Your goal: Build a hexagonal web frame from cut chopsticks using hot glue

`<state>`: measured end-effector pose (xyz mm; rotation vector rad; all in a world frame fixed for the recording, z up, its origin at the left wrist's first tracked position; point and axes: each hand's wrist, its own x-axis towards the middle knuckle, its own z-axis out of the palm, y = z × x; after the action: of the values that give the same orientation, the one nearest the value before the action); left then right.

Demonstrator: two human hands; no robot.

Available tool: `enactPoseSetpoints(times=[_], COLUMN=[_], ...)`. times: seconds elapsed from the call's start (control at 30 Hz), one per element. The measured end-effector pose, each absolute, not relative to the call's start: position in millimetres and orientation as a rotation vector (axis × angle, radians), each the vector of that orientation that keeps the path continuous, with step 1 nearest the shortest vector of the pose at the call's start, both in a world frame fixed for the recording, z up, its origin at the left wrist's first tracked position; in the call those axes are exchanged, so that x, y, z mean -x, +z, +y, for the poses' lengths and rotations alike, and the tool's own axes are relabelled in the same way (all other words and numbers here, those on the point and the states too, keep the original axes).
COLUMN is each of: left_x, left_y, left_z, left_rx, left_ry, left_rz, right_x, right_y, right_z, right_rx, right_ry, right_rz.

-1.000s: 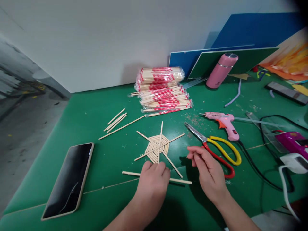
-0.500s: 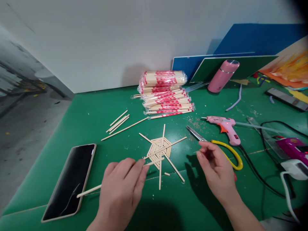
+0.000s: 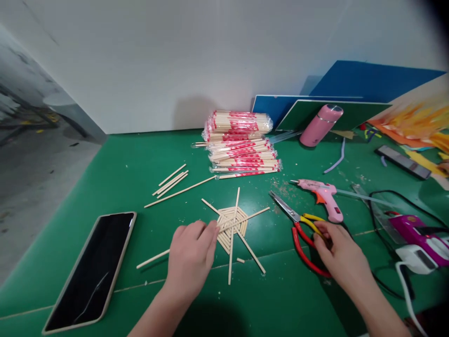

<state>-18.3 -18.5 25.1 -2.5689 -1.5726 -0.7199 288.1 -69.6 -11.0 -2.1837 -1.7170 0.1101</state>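
My left hand [image 3: 192, 255] is closed around a thin wooden chopstick [image 3: 152, 260], whose free end sticks out to the left above the table. The fingertips are at the left edge of a web-like wheel of glued sticks [image 3: 242, 229], with spokes radiating outward; whether the chopstick touches it is hidden. My right hand [image 3: 342, 245] has its fingers closed on the yellow handle of a pair of scissors [image 3: 294, 216]. The scissors lie with blades slightly apart, pointing to the upper left, the red handle nearer me. A short cut piece of stick [image 3: 240, 260] lies below the wheel.
Wrapped chopsticks [image 3: 242, 140] are stacked against the wall, loose sticks [image 3: 171, 182] to their left. A phone [image 3: 91, 271] lies at left. On the right are a pink glue gun [image 3: 321, 194], a pink bottle [image 3: 321, 126], cables and a purple device [image 3: 417, 234]. Another person's hand [image 3: 445, 166] shows at the right edge.
My right hand has moved down onto the scissors' handle and closed on it. My left hand, with the chopstick, has shifted right toward the stick wheel. The view has tilted slightly.
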Motion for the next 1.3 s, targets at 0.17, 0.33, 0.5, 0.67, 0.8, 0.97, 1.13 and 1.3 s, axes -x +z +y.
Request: enactPoseSetpoints(times=[0.17, 0.33, 0.5, 0.67, 0.8, 0.97, 1.13, 1.3], left_x=[23, 22, 22, 22, 20, 21, 20, 17], left_y=[18, 12, 8, 9, 9, 5, 1, 1], left_z=[-21, -22, -24, -21, -18, -18, -19, -20], left_rx=[2.632, 2.692, 2.762, 2.787, 2.787, 2.755, 2.735, 2.725], left_ry=[-0.535, -0.444, -0.359, -0.35, -0.335, -0.37, -0.461, -0.528], left_rz=[-1.53, -1.373, -1.372, -1.433, -1.489, -1.489, -1.494, -1.52], right_x=[-291, -282, -255, -229, -206, -177, -167, -166], right_y=[-10, -10, -3, 6, 11, 7, 0, -1], right_z=[-62, -64, -61, -51, -49, -46, -42, -42], right_rx=[2.237, 2.155, 1.957, 1.827, 1.705, 1.605, 1.606, 1.622], right_ry=[0.162, 0.064, 0.02, 0.125, 0.387, 0.729, 0.721, 0.686], right_rz=[-1.749, -1.688, -1.671, -1.743, -1.831, -1.929, -1.951, -1.979])
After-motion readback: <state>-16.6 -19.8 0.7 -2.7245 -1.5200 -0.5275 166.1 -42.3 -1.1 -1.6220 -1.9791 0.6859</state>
